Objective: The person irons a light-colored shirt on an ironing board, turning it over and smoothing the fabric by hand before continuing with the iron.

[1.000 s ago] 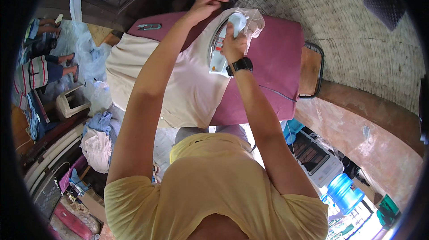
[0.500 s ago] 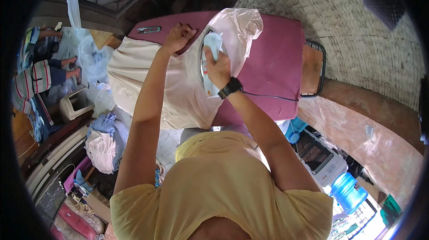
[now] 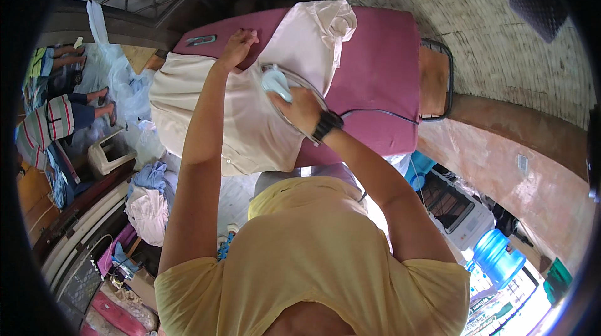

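Shirt (image 3: 250,123) spread flat over maroon board (image 3: 382,67), centre of scene, hanging off left edge.
Right hand (image 3: 300,107) closed round iron (image 3: 275,82) handle, sole down on cloth.
Left hand (image 3: 236,45) pressed flat on far shirt edge, empty, likely keeping fabric taut.
Count: 1 shirt, 1 iron, 1 cord (image 3: 375,112), 2 hands.

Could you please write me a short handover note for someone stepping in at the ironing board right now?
Right hand grips the pale blue iron, flat on the cream shirt.
Left hand presses the shirt down near the board's far edge.
The shirt lies spread over the maroon ironing board, one part hanging off the left side. The iron's cord trails right across the board.
Done: shirt laid out, ironing under way.
Left: the crumpled top end looks unpressed.
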`<state>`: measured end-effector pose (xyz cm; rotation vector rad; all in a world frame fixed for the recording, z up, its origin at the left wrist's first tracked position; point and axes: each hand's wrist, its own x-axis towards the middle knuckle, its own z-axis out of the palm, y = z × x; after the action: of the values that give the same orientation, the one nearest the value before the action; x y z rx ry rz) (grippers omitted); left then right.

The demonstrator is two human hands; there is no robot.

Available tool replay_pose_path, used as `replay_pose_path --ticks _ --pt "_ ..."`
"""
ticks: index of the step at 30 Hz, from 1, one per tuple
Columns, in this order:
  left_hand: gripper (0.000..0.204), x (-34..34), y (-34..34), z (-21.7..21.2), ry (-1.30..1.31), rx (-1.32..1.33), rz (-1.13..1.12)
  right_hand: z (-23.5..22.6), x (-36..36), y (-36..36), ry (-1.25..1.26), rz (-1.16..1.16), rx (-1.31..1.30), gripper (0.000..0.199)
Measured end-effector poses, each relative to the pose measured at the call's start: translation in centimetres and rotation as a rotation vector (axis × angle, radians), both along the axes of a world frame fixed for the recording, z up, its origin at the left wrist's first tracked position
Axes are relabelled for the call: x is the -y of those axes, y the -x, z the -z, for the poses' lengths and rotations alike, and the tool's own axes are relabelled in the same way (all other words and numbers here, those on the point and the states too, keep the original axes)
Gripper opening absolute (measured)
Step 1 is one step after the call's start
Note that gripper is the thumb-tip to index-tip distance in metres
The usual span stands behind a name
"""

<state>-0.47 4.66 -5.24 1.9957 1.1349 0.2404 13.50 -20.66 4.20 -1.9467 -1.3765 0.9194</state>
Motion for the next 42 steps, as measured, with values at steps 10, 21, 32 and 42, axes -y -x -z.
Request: replay_pose_path --ticks 10,21,32,42 --pt "0.056 1.4 -0.6 -3.4 0.106 0.061 -0.253 -1.8 1.7 -7.3 -0.074 0.335 0.078 0.053" --pt "0.071 0.3 -0.7 -2.1 0.215 0.070 -0.270 -1.2 -4.9 -3.8 -0.117 0.161 0.344 0.062" --pt "0.073 -0.3 -0.5 -1.8 0.303 0.122 -0.271 -0.8 -4.3 -1.4 -0.156 -0.023 0.166 0.064" --pt "0.056 -0.1 -0.4 -3.1 0.348 0.347 -0.313 -1.1 -11.7 -0.6 -0.017 0.171 0.017 0.072"
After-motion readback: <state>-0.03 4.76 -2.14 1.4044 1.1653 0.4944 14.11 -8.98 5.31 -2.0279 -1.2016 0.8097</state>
